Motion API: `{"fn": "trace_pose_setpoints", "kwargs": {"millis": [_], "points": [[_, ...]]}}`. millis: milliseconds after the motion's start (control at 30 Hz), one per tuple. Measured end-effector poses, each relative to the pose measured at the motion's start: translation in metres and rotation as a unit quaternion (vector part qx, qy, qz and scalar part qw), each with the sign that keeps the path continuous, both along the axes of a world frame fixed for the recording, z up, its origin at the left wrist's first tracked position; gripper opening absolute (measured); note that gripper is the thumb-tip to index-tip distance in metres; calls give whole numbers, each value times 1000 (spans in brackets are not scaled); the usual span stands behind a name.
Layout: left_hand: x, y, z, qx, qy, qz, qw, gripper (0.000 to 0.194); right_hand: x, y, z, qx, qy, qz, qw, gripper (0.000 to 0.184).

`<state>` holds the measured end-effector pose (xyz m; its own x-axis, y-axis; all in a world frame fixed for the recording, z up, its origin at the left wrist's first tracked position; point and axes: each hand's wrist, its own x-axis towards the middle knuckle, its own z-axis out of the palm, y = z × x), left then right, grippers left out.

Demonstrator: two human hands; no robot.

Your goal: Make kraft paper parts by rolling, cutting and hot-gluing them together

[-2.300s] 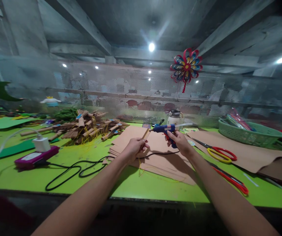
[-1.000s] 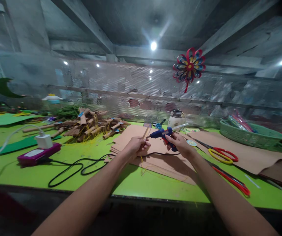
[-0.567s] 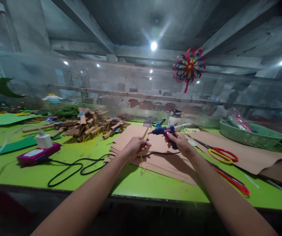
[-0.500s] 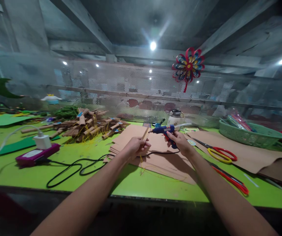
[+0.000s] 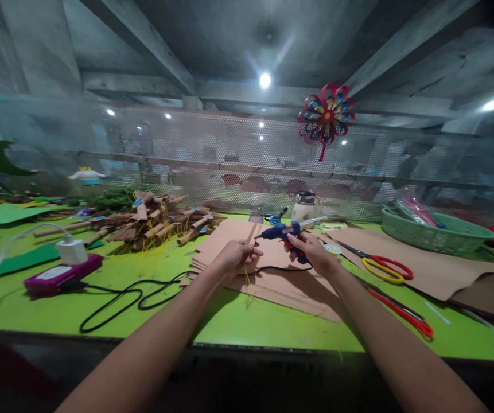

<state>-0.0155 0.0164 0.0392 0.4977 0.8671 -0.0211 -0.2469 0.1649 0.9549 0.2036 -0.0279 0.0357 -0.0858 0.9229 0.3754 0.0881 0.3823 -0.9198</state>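
My left hand (image 5: 234,256) is closed round a small brown paper roll (image 5: 253,232) that sticks up and away from my fingers, with a yellow string (image 5: 247,284) hanging below. My right hand (image 5: 311,252) grips a blue glue gun (image 5: 281,232) with its nozzle pointing left, almost touching the roll's side. Its black cord (image 5: 143,295) trails left across the green table (image 5: 100,310). Both hands hover over a stack of brown paper sheets (image 5: 285,275).
A heap of finished paper rolls (image 5: 156,221) lies at the back left. A pink phone with a white charger (image 5: 63,269) sits at left. Yellow-red scissors (image 5: 384,269), red scissors (image 5: 401,310), a green basket (image 5: 436,232) and a white pot (image 5: 304,207) lie to the right.
The glue gun's nozzle dipped toward the roll, lifted, and has come down against it again. My left hand has kept hold of the roll in nearly the same spot.
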Motion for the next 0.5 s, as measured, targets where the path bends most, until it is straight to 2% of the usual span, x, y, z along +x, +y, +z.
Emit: {"fn": "trace_pose_setpoints", "kwargs": {"millis": [233,400,500], "points": [[-2,2,3,-37,-27,-7,999,15,-1,0,-1,-3,-4,17,1000,33],[0,3,2,-27,-18,-11,999,17,2,1,1,6,10,-1,1000,32],[-1,3,1,-21,-15,-7,1000,15,1,-1,3,6,3,11,1000,33]]}}
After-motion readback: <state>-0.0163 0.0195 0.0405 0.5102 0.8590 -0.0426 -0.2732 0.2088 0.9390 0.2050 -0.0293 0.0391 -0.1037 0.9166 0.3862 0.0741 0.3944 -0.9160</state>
